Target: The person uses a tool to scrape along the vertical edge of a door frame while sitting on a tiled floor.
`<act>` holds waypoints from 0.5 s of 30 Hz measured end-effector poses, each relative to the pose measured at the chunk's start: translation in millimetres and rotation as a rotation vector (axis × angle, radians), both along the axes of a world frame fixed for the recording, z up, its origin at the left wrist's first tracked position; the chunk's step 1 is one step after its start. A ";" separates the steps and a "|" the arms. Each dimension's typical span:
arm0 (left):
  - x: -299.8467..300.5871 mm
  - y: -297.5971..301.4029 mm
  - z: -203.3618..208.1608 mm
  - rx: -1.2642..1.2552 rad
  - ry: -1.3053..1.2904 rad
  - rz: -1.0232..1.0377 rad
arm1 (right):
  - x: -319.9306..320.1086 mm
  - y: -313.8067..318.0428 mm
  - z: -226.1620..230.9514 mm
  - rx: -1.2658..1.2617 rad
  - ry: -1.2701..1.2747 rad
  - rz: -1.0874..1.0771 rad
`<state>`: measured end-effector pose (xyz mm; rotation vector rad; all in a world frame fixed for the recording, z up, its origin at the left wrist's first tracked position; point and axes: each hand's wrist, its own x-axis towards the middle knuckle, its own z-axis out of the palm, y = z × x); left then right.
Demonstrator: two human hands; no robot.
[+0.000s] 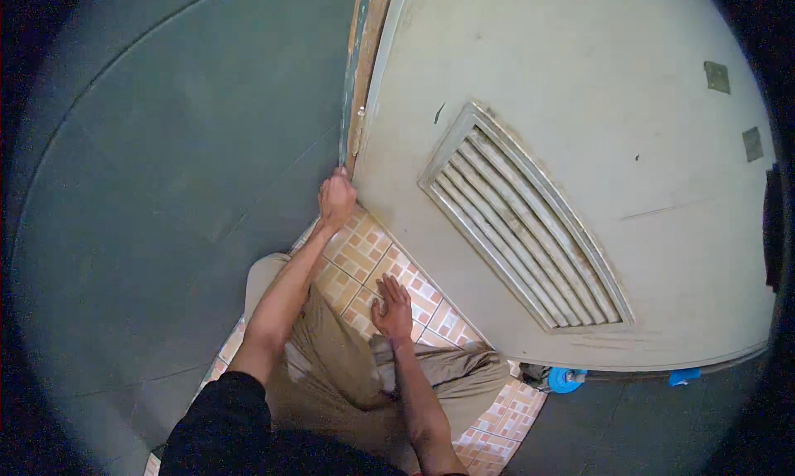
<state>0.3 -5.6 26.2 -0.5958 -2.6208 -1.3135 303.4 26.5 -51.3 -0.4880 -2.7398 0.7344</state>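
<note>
My left hand (337, 198) is closed at the lower end of the worn wooden door frame (370, 70), where the frame meets the green wall (207, 144). Its fingers are bent, and I cannot make out what they hold. My right hand (392, 310) hangs over the patterned floor tiles (356, 265), in front of my bent legs. Its fingers are stretched out, with nothing seen in them. To the right of both hands stands a pale door (563, 86) with a slatted metal vent (522, 227) low in it.
The door's lower edge runs close along my right side. Near its far right corner lie a round blue thing (565, 380) and a small blue piece (684, 376). My brown trousers (331, 368) cover much of the tiles. Two small grey patches (717, 77) mark the door.
</note>
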 end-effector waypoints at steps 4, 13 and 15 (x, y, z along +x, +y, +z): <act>5.8 7.9 21.9 0.005 -0.079 0.023 | 1.7 2.6 0.2 -0.006 -0.015 -0.003; -10.0 -2.4 -41.4 -0.218 0.005 0.072 | -4.8 -4.5 0.9 0.004 0.034 0.012; -13.8 -3.9 -33.5 -0.187 -0.033 -0.049 | -3.9 -3.8 0.1 0.002 0.015 0.012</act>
